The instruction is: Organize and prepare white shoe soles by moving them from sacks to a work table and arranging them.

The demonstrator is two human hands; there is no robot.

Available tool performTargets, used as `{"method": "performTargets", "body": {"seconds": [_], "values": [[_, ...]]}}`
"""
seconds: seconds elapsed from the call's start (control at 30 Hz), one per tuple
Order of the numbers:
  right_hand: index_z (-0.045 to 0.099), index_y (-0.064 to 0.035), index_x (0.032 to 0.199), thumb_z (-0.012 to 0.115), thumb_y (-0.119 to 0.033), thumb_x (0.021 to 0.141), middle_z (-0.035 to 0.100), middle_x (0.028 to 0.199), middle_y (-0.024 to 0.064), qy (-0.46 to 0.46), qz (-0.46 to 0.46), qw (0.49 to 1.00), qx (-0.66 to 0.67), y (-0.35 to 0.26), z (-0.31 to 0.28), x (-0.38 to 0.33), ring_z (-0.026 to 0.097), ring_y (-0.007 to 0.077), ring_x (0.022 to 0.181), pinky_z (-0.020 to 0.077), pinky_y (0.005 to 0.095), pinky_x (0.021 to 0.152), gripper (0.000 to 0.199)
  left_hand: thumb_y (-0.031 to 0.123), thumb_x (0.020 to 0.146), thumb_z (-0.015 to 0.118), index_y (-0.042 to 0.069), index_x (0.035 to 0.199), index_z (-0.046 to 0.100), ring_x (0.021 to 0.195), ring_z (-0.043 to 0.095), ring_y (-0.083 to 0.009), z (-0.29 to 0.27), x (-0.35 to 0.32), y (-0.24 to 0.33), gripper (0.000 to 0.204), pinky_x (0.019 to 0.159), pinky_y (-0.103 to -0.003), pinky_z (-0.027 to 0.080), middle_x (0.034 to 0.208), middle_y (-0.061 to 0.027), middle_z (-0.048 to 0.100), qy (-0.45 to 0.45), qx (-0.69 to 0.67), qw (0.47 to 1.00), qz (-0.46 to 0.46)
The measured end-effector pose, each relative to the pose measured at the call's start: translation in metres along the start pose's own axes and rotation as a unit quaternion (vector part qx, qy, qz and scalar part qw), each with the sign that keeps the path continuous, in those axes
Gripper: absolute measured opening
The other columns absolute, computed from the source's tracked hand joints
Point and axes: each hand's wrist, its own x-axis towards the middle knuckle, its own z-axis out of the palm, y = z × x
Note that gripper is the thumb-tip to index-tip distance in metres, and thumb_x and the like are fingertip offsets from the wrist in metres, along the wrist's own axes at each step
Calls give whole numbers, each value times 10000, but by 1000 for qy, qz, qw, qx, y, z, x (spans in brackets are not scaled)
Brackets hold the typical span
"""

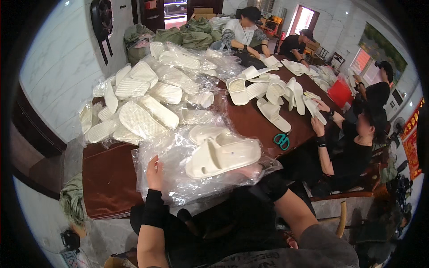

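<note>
A pair of cream-white slippers lies on a clear plastic bag at the table's near edge; the front slipper (225,157) partly covers the rear slipper (206,133). My right hand (251,171) is at the front slipper's right end, seen blurrily through the plastic, its fingers closed under the sole and partly hidden. To the left, my left hand (154,173) has its fingers bent at the crumpled edge of the clear plastic bag (172,154), pinching the film. Both wrists wear black bands.
Beyond the bag rises a heap of bagged slippers (147,96). Loose slippers (273,114) and teal-handled scissors (281,141) lie on the brown table (107,178). At the right, a co-worker's hands (318,125) hold a slipper. A red container (340,92) stands farther back; other people work there.
</note>
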Motion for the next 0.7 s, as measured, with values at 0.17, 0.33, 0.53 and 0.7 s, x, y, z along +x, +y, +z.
{"method": "performTargets", "body": {"seconds": [0.17, 0.33, 0.53, 0.7], "values": [[334, -120, 1391, 513, -216, 895, 293, 1462, 140, 61, 25, 956, 286, -5, 14, -37, 282, 330, 1344, 270, 560, 1078, 536, 92, 856, 598, 34, 1198, 563, 965, 609, -237, 0, 4, -2, 348, 827, -329, 484, 1142, -126, 613, 18, -8, 1000, 0], [390, 10, 1321, 474, -113, 930, 439, 1350, 176, 240, -8, 878, 413, -19, 43, -31, 415, 306, 1258, 335, 501, 1070, 418, 101, 842, 603, 31, 1153, 575, 988, 590, -300, 5, 4, 13, 320, 850, -362, 470, 1110, -143, 607, 7, 35, 998, 51], [525, -46, 1183, 451, -12, 873, 557, 1086, 133, 242, -19, 815, 526, -18, 53, -61, 520, 235, 1088, 361, 418, 1067, 321, 114, 785, 635, 41, 1124, 585, 1095, 504, -332, -5, -4, 22, 350, 914, -404, 417, 1189, -142, 545, -30, 90, 993, 75], [505, -11, 1187, 465, -127, 869, 481, 1317, 164, 152, 85, 949, 264, -65, 82, -90, 480, 236, 1170, 368, 416, 981, 341, 179, 784, 633, 93, 1191, 558, 1176, 457, -297, -4, -20, 31, 423, 959, -445, 366, 1311, -112, 473, -55, 282, 951, 117]]}}
